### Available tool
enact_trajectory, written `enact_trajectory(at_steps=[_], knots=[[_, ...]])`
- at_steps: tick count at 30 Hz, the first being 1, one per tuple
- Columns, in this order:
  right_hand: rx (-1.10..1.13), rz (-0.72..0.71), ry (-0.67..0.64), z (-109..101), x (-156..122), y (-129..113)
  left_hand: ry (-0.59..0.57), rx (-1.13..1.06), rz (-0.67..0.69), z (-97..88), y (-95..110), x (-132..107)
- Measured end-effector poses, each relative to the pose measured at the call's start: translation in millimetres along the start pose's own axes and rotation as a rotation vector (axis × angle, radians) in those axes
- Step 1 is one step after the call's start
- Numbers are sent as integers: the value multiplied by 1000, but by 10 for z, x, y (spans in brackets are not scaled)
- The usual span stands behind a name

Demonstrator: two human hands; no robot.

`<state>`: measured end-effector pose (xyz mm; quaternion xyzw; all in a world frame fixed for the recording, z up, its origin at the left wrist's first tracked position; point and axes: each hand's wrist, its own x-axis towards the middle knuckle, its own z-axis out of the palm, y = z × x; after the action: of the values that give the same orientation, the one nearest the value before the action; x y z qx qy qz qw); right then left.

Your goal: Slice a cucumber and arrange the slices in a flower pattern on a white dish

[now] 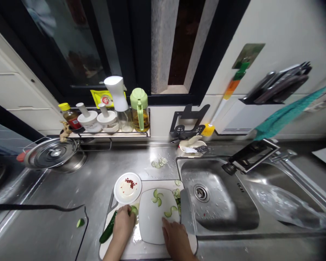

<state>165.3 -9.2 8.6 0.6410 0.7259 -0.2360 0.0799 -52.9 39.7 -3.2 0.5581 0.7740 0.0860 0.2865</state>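
My left hand [124, 222] is closed at the left of the white square plate [152, 232], its fingertips on pale green cucumber slices [134, 210]. A dark green cucumber piece [108, 229] lies just left of that hand, on the cutting board [133, 250]. My right hand [177, 237] rests at the plate's lower right with the index finger stretched onto it and nothing visible in its grasp. Curved cucumber slices [157, 197] form a fan on the plate, and more slices [170, 211] lie near my right fingertip. A broad grey blade [188, 212] lies along the board's right edge.
A round white dish [127, 188] with red bits stands behind my left hand. Cucumber slices [159, 163] lie on the steel counter. The sink [220, 203] is at right, a lidded pot [55, 154] at left, and an oil bottle [139, 110] on the back rack.
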Motion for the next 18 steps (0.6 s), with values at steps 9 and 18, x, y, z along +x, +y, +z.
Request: enact_trajectory(at_steps=[9, 18], knots=[[27, -5, 13, -26, -18, -57, -43, 12, -19, -23, 12, 28], [369, -95, 190, 145, 117, -98, -109, -261, 81, -36, -90, -2]])
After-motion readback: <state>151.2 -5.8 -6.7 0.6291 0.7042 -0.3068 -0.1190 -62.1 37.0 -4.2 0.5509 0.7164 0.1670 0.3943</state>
